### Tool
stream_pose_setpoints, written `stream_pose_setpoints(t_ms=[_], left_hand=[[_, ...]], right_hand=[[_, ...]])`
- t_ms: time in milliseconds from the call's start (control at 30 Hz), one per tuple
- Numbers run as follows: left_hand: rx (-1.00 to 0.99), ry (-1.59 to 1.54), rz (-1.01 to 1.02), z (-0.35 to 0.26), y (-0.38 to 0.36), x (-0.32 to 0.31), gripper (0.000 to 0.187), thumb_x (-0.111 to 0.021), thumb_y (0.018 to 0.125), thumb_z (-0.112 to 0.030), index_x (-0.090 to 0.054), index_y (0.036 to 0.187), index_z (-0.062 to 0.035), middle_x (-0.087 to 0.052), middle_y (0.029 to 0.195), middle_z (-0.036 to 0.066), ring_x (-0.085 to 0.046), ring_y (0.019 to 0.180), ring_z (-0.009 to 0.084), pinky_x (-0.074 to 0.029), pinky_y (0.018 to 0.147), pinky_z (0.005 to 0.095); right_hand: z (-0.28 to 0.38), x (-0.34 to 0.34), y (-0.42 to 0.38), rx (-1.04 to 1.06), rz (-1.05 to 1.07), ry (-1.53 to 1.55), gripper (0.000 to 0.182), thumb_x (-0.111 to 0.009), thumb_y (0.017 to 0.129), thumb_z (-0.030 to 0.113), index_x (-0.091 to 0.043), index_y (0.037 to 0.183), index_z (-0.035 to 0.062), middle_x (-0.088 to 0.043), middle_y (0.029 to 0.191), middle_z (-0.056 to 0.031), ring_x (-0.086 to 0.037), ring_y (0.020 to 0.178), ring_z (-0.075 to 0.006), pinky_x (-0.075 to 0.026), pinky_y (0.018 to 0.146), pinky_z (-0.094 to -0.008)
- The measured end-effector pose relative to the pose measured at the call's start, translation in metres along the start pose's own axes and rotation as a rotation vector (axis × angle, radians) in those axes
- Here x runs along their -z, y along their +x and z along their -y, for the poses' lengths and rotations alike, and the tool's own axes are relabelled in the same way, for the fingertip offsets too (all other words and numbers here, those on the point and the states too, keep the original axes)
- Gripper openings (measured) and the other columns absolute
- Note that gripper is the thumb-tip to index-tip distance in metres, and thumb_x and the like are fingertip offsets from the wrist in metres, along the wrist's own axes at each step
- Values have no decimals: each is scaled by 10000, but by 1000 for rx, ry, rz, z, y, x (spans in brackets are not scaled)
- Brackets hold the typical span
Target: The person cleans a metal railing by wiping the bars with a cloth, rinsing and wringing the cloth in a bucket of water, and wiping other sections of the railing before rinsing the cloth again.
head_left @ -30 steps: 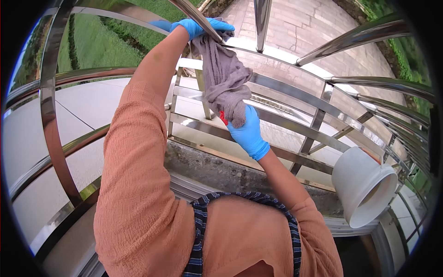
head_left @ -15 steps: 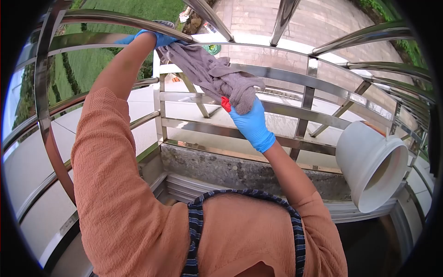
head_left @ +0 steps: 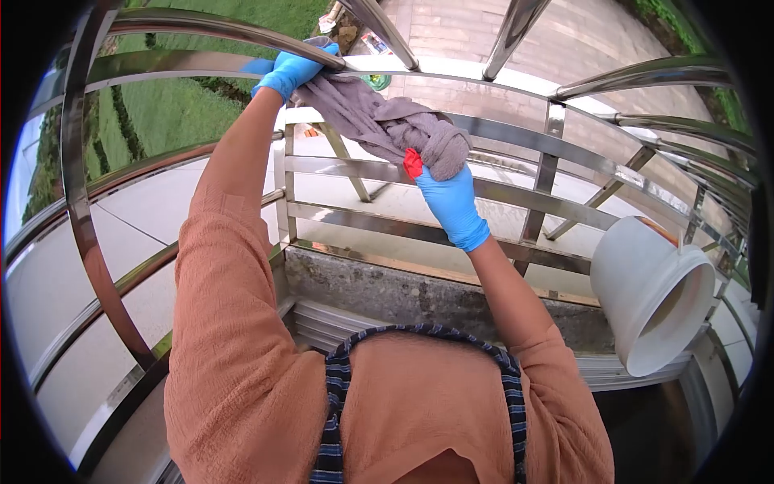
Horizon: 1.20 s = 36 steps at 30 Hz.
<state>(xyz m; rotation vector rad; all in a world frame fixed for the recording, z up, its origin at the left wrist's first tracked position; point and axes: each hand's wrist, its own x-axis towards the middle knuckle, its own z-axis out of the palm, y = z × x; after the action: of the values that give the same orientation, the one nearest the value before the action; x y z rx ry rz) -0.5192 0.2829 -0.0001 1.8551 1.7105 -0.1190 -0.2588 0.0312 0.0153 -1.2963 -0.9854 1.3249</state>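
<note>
A greyish-purple cloth (head_left: 379, 117) stretches between my two hands, twisted and bunched toward its right end. My left hand (head_left: 300, 68), in a blue glove, is closed on the cloth's upper left end at a round metal rail (head_left: 210, 28); its fingertips are partly hidden behind the rail. The bunched end sits in my right hand (head_left: 454, 208), also blue-gloved, with the fingers wrapped under the folds. A small red piece (head_left: 412, 164) shows at the edge of the right hand, beside the cloth.
Shiny metal railing bars (head_left: 371, 215) surround me in front and on both sides. At the right a white bucket (head_left: 625, 282) lies tilted, its mouth facing down and right. Below the bars runs a rough concrete ledge (head_left: 387, 282). Far down are grass and a paved yard (head_left: 451, 40).
My left hand has moved right along the rail, and my left arm has swung right with it. The right hand and the bunched cloth have shifted slightly right and up.
</note>
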Motion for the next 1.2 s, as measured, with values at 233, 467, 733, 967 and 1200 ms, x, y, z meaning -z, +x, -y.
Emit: stream_pose_setpoints(t_ms=[233,467,733,967,1200], left_hand=[[0,-142,-568,-15,-62,-50,371,-570,902,-333,-628,1151,-64,-671,1025,117,-627,900,211,-473,835,327],[11,-376,-850,-23,-79,-71,390,-630,830,-260,-611,1143,-29,-660,1043,186,-644,899,328,-490,832,380],[-95,-172,-977,-22,-115,-77,215,-639,757,-157,-678,957,-87,-664,897,118,-632,740,308,-502,721,395],[28,123,-904,-22,-81,-92,105,-664,721,-243,-699,747,-147,-655,747,69,-624,693,280,-446,662,404],[-49,156,-1010,-21,-81,-93,125,-607,767,-235,-671,755,-129,-645,738,67,-600,664,275,-444,621,410]], right_hand=[[14,41,16,-124,-208,295,345,-694,848,133,-592,1158,21,-613,1090,-40,-562,961,-124,-443,879,-263],[11,38,-6,-105,-155,155,343,-680,862,115,-572,1170,11,-617,1079,-46,-571,928,-121,-477,808,-251],[64,-48,47,500,-72,-266,303,-701,824,227,-607,977,-18,-634,951,-193,-625,851,-321,-502,767,-382],[42,-115,190,-67,175,-610,613,-401,924,548,-654,919,-11,-654,758,-198,-647,797,-296,-504,708,-362],[-9,-131,264,-469,721,-401,485,-528,876,523,-635,1033,77,-647,866,-59,-564,697,-107,-462,663,-272]])
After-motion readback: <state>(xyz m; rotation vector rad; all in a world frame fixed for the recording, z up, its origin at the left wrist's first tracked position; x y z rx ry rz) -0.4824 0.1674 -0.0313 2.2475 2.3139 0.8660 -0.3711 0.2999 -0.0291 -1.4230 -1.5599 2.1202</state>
